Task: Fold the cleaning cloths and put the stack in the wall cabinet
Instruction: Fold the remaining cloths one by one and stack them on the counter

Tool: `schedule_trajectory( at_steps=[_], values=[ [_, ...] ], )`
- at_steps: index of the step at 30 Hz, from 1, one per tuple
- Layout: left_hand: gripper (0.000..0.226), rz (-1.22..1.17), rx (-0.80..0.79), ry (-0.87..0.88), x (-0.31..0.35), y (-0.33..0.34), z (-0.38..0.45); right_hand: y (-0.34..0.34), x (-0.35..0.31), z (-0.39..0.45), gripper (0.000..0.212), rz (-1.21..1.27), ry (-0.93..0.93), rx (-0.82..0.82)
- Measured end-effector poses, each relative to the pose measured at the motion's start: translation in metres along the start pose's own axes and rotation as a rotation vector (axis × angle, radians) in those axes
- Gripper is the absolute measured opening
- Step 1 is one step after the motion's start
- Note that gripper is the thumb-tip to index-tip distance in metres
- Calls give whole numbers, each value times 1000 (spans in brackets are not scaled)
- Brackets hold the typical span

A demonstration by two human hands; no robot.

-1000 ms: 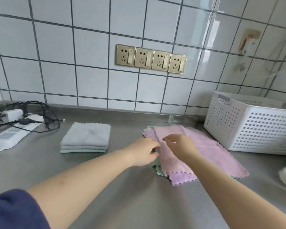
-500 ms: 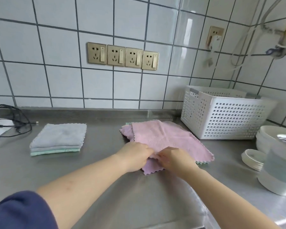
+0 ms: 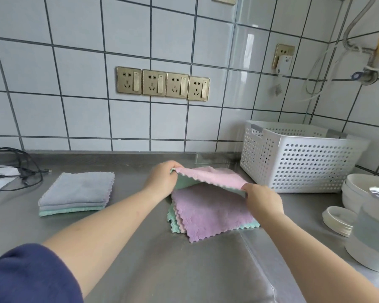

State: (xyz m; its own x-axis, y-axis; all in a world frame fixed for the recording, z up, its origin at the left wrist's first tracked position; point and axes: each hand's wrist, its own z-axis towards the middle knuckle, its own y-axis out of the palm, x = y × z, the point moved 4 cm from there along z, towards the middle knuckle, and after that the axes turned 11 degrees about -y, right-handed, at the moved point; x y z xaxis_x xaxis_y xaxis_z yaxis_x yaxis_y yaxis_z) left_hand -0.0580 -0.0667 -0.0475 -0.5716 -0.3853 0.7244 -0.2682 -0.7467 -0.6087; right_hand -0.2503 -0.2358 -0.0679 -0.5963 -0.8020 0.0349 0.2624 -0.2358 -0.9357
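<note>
A pink cloth [image 3: 212, 176] is lifted off the steel counter, folded back toward the wall. My left hand [image 3: 161, 179] pinches its far left corner and my right hand [image 3: 262, 199] pinches its near right corner. Beneath it lies a flat purple cloth [image 3: 208, 212] on top of a small pile, with pale pink and teal edges [image 3: 172, 223] showing at the left and front. To the left sits a stack of folded cloths [image 3: 77, 193], grey on top and teal at the bottom. No wall cabinet is in view.
A white perforated basket [image 3: 298, 158] stands at the back right against the tiled wall. White bowls [image 3: 357, 189], a lid [image 3: 337, 219] and a jar [image 3: 376, 232] crowd the right edge. Black cables [image 3: 20, 169] lie at the far left. A counter seam [image 3: 260, 254] runs in front.
Both hands gripped the pink cloth's near edge, raised it and carried it toward the wall, uncovering the purple cloth below. The camera has tilted up and shifted right.
</note>
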Motion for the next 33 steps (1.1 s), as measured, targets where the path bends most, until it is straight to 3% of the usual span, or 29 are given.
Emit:
schedule_trajectory(
  at_steps=[4, 8, 11, 18, 23, 26, 28, 33],
  values=[
    [31, 166, 133, 157, 10, -42, -3, -31, -2, 7, 28, 158, -32, 191],
    [31, 284, 129, 194, -6, -79, -30, -51, -26, -11, 23, 235, -141, 195],
    [32, 288, 36, 191, -24, -97, -67, -54, -45, -36, 20, 314, -214, 85],
    [31, 477, -358, 103, -71, -117, -154, -42, -90, -103, 25, 362, -326, -283],
    [25, 494, -457, 25, -84, -136, -189, -40, -108, -127, 15, 430, -356, -318],
    [24, 478, -469, -23, -89, -144, -201, -38, -117, -136, 29, 473, -333, -366],
    [28, 454, -480, -62, -94, -148, -204, -37, -120, -140, 28, 475, -321, -425],
    [32, 304, -589, -196, -112, -153, -207, -34, -120, -154, 22, 488, -304, -783]
  ],
)
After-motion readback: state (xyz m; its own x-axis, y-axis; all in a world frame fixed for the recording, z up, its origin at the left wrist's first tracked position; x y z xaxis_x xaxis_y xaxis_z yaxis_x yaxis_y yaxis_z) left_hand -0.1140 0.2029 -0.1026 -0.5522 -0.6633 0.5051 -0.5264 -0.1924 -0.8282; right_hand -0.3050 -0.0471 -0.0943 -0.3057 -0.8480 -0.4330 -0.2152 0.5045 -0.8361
